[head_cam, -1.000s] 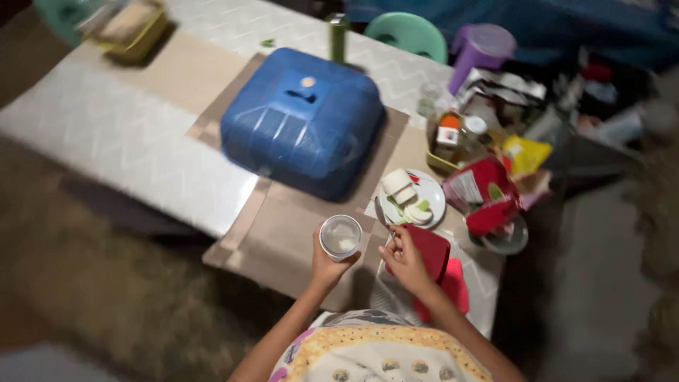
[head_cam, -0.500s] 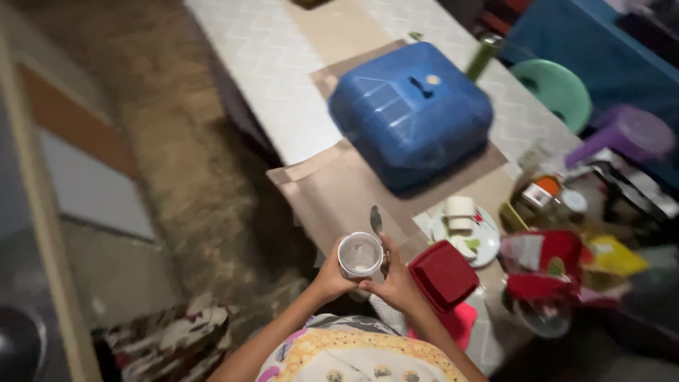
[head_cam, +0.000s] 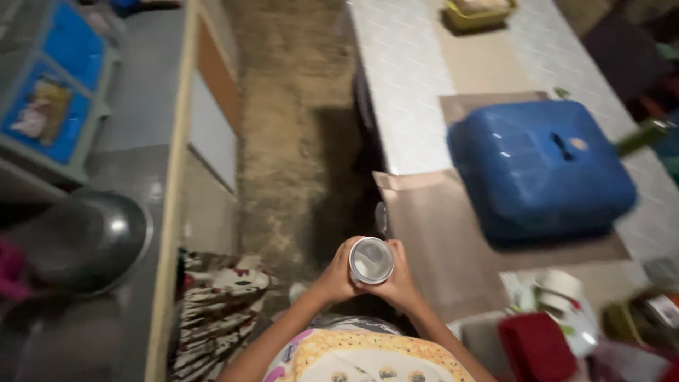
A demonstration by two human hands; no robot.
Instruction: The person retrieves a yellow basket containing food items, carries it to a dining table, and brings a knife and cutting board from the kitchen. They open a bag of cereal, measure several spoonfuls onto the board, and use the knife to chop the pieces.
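The glass [head_cam: 371, 260] is held with both hands in front of the person's body, at the near edge of the table [head_cam: 410, 113], and we look straight down into its round mouth; what is inside is too blurred to tell. The left hand [head_cam: 338, 277] wraps around its left side and the right hand [head_cam: 399, 281] around its right side, fingers closed on it. A thin metal piece, maybe a spoon [head_cam: 382, 216], sticks up just behind the glass near the right hand, but I cannot tell whether the hand holds it. Low at the right, a red container [head_cam: 536, 346] and a white plate [head_cam: 573, 311] with some pale things are smeared by motion and partly cut by the frame edge. Beyond the hands lies a brown mat [head_cam: 445, 240], and on it stands a big blue dome cover [head_cam: 541, 166], which hides whatever is under it. At the far end a yellow tray [head_cam: 481, 14] is cut by the top edge. On the left, across the dirt floor [head_cam: 283, 141], a dark round metal bowl [head_cam: 88, 240] is only half clear.
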